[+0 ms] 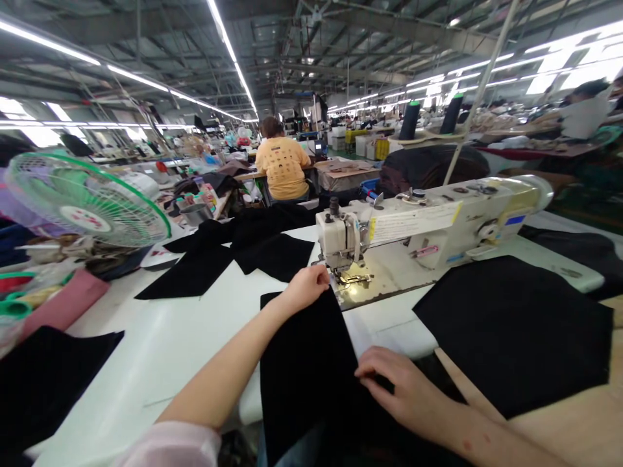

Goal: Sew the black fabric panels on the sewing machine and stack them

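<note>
A black fabric piece (309, 363) hangs over the front edge of the sewing table, its top end close to the needle area of a white sewing machine (403, 224). At that top end, my left hand (307, 285) has its fingers closed on the fabric, just left of the presser foot (348, 275). Lower down, my right hand (396, 383) pinches the right edge of the same piece between thumb and fingers. The machine's lamp lights the metal plate (363, 292) under the needle.
More black fabric (272, 250) lies behind on the white table (195, 344). A black cut panel (520, 331) rests at the right, another (53, 383) at the left. A green-rimmed fan (87, 201) stands at left. Ahead sits a person in a yellow shirt (283, 165).
</note>
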Tool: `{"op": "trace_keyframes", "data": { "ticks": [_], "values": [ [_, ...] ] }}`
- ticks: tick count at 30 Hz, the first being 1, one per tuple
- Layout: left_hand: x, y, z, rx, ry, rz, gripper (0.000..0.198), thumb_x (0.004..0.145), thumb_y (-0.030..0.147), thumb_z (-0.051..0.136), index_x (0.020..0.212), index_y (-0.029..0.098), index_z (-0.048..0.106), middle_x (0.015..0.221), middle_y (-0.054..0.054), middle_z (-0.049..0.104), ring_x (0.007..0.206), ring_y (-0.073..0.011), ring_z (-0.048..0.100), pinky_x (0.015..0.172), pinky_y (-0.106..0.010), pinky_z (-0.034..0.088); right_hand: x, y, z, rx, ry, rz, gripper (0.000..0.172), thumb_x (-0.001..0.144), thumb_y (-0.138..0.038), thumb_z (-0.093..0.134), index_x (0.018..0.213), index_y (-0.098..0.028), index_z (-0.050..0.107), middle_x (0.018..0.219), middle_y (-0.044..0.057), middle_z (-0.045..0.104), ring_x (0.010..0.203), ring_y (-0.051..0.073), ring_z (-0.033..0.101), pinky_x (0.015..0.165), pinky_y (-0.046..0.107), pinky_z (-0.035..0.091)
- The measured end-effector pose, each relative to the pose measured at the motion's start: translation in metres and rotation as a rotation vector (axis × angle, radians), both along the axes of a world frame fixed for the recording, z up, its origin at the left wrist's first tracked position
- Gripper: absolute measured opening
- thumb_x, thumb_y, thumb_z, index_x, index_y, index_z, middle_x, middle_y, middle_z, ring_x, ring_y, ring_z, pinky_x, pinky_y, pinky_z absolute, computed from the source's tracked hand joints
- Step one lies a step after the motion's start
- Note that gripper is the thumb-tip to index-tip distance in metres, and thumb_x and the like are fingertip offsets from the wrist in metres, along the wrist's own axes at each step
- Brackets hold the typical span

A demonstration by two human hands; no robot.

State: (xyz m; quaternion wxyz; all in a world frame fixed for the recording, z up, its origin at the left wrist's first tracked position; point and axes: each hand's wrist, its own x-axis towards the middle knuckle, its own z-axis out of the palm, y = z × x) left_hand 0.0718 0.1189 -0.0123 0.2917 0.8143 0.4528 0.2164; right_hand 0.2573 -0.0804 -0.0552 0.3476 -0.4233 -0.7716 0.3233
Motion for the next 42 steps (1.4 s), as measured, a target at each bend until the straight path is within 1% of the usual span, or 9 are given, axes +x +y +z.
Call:
{"op": "trace_keyframes", "data": {
  "ticks": [3,7,22,28,30,33,35,38,42],
  "values": [
    [0.012,-0.002,-0.037,0.014,-0.057,0.041,0.018,0.07,0.008,0.066,0.066,0.02,0.052,0.065,0.004,0.057,0.064,-0.0141,0.054,0.062,-0.025,0.041,0.014,0.003,-0.011,0.227,-0.238,0.06,0.024,0.092,-0.001,0.045,0.103,-0.017,0.059,0.098,0.008,0.065,0.089,0.021,0.06,0.079,0.034,0.051],
    [0.01,-0.006,-0.055,0.034,-0.121,0.078,0.016,0.073,0.008,0.061,0.068,0.02,0.051,0.07,0.003,0.058,0.069,-0.0139,0.055,0.067,-0.026,0.043,0.022,0.006,-0.011,0.374,-0.394,0.047,0.02,0.092,-0.001,0.044,0.097,-0.015,0.058,0.09,0.008,0.064,0.082,0.022,0.059,0.074,0.036,0.051],
    [0.029,0.032,-0.054,-0.066,-0.07,0.149,0.019,0.068,0.009,0.067,0.073,0.019,0.052,0.063,0.005,0.059,0.058,-0.0113,0.056,0.056,-0.022,0.043,0.018,0.019,-0.016,0.373,-0.339,-0.032,0.019,0.087,-0.002,0.05,0.094,-0.016,0.061,0.1,0.008,0.068,0.092,0.023,0.063,0.082,0.04,0.056],
    [0.027,-0.007,-0.037,0.159,0.04,0.279,0.02,0.075,0.01,0.068,0.09,0.017,0.056,0.099,-0.009,0.063,0.096,-0.0245,0.06,0.084,-0.038,0.049,0.023,0.017,-0.01,0.418,-0.371,0.0,0.023,0.087,-0.003,0.051,0.102,-0.014,0.065,0.107,0.011,0.071,0.1,0.025,0.066,0.09,0.042,0.058],
    [0.021,-0.044,-0.03,0.287,0.128,0.153,0.013,0.081,0.011,0.065,0.091,0.018,0.058,0.102,-0.009,0.062,0.101,-0.0261,0.058,0.088,-0.042,0.049,0.027,0.015,-0.007,0.411,-0.397,0.021,0.027,0.087,-0.003,0.051,0.107,-0.013,0.065,0.112,0.012,0.071,0.105,0.026,0.066,0.094,0.041,0.058],
    [0.004,-0.102,-0.028,0.309,0.17,-0.341,0.008,0.088,0.014,0.058,0.092,0.02,0.063,0.097,-0.006,0.066,0.094,-0.0222,0.062,0.084,-0.036,0.054,0.031,0.013,-0.004,0.4,-0.437,0.053,0.031,0.087,-0.003,0.051,0.113,-0.011,0.065,0.117,0.014,0.07,0.111,0.026,0.065,0.098,0.04,0.056],
    [-0.008,-0.125,-0.034,0.371,0.171,-0.535,0.022,0.089,0.013,0.055,0.109,0.017,0.064,0.112,-0.01,0.068,0.107,-0.0242,0.063,0.093,-0.038,0.055,0.032,0.015,-0.003,0.397,-0.446,0.069,0.033,0.087,-0.004,0.05,0.115,-0.01,0.065,0.118,0.015,0.07,0.114,0.026,0.064,0.1,0.04,0.055],
    [-0.019,-0.126,-0.044,0.527,0.202,-0.601,0.038,0.09,0.011,0.05,0.128,0.008,0.057,0.13,-0.016,0.064,0.126,-0.0293,0.056,0.106,-0.044,0.049,0.031,0.025,-0.006,0.402,-0.432,0.065,0.034,0.088,-0.005,0.049,0.117,-0.01,0.065,0.119,0.015,0.07,0.115,0.025,0.063,0.101,0.041,0.054],
    [-0.02,-0.094,-0.046,0.567,0.238,-0.618,0.035,0.095,0.014,0.047,0.128,0.01,0.059,0.13,-0.016,0.065,0.128,-0.0285,0.056,0.109,-0.044,0.049,0.028,0.052,-0.011,0.401,-0.413,0.055,0.033,0.088,-0.005,0.049,0.115,-0.01,0.066,0.118,0.015,0.069,0.113,0.026,0.063,0.1,0.043,0.054]
  ]
}}
